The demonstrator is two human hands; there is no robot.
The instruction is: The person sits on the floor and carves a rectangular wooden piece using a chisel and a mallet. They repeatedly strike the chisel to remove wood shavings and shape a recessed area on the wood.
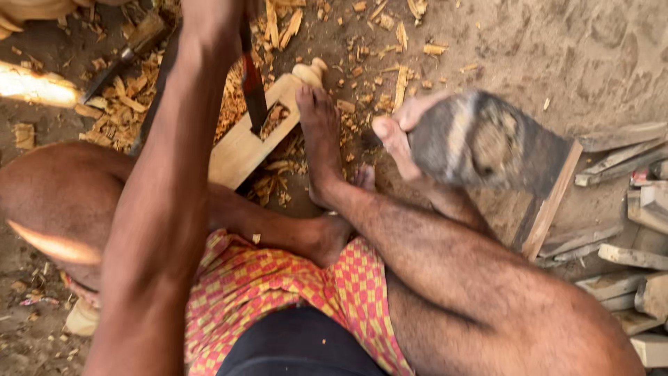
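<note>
Right hand grips blurred mallet; chisel stands in wooden block's mortise.

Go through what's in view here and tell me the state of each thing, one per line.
Left hand: raised at the top edge, mostly out of view, on the chisel.
Chisel: upright, tip in the block's slot.
Wooden block: lying on the ground, rectangular slot cut in it, pinned by a foot.
Right hand: closed on the mallet.
Mallet: lifted, motion-blurred.
Wood chips: scattered loose.
Offcuts: piled at right.
</note>
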